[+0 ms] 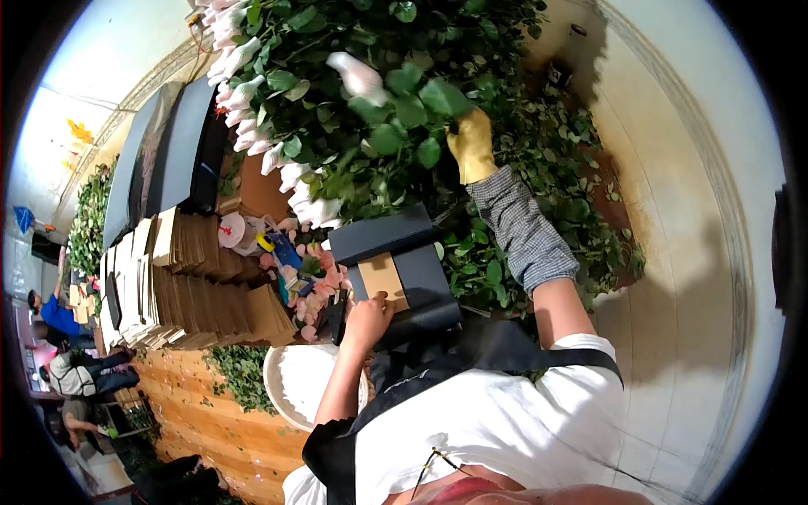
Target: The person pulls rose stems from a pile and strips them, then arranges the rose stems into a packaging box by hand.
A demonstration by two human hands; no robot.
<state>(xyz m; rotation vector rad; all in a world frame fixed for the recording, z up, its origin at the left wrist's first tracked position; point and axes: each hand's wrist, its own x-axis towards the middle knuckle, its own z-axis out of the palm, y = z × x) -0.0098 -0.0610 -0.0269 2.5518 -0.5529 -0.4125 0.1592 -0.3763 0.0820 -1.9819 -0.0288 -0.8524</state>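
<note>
My left hand [369, 321] is bare, its fingers curled at the lower edge of a tan cardboard piece [381, 278]. That cardboard lies on a dark sheet [425, 273] between a dark raised block [380, 236] and a dark rolled edge. Out over the foliage, my right hand [471, 147], in a yellow glove and grey checked sleeve, is closed round a leafy rose stem [412, 114]. The rose's head [358, 77] is wrapped in a pale sleeve and blurred by motion. The stem inside the glove is hidden.
Several sleeved roses [316, 206] lie in a leafy heap ahead. Stacked cardboard [202, 295] and dark boxes [181, 160] stand left, beside pink petals [324, 290]. A round white-lined basket [271, 379] sits by my left forearm. Other people [76, 370] are at far left.
</note>
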